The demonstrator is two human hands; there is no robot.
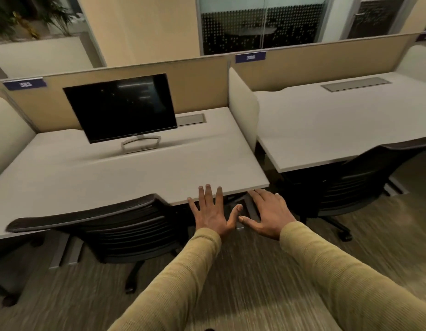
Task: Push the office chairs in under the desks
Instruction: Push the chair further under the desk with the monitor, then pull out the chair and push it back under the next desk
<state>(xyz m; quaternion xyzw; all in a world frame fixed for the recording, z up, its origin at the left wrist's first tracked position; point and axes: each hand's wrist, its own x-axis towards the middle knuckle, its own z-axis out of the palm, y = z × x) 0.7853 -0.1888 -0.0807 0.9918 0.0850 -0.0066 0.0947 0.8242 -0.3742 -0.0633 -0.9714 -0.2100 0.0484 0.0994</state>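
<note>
Two black office chairs stand at two white desks. The left chair has its backrest against the front edge of the left desk, seat underneath. The right chair sits tucked under the right desk, backrest at its edge. My left hand and my right hand hover side by side with fingers spread, in the gap between the two chairs near the left desk's front right corner. Neither hand touches a chair. Tan sleeves cover both arms.
A dark monitor on a silver stand sits on the left desk. Beige partition panels back both desks, and a white divider separates them. Grey desk legs stand on striped carpet. Plants are far left.
</note>
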